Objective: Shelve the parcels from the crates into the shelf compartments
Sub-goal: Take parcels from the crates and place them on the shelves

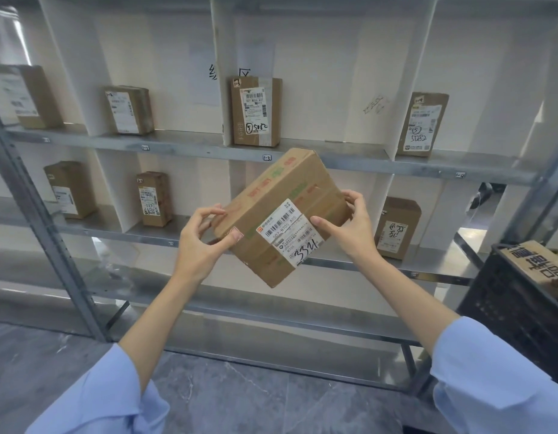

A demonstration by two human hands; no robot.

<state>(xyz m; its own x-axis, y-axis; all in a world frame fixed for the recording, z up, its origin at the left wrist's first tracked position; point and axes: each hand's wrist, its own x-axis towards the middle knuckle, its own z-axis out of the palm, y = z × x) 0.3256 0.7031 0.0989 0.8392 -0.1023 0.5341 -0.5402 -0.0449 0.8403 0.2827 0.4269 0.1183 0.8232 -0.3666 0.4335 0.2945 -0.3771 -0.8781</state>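
The metal shelf (208, 151) carries single upright parcels (255, 111) in its upper and middle compartments, and a black crate (506, 308) beside its right end holds what looks like another box (540, 264). Before the middle board's front edge, a tilted cardboard parcel (290, 195) hangs between both hands: the left hand (205, 242) pinches its left corner, the right hand (349, 227) clasps its right side.

Your left hand (202, 242) pinches a corner of the tilted parcel (280, 202); your right hand (349, 227) grips its opposite edge, thumb beside the label (290, 233). The shelf (190, 148) stands beyond both hands, and a black crate (506, 311) sits right of your right hand.
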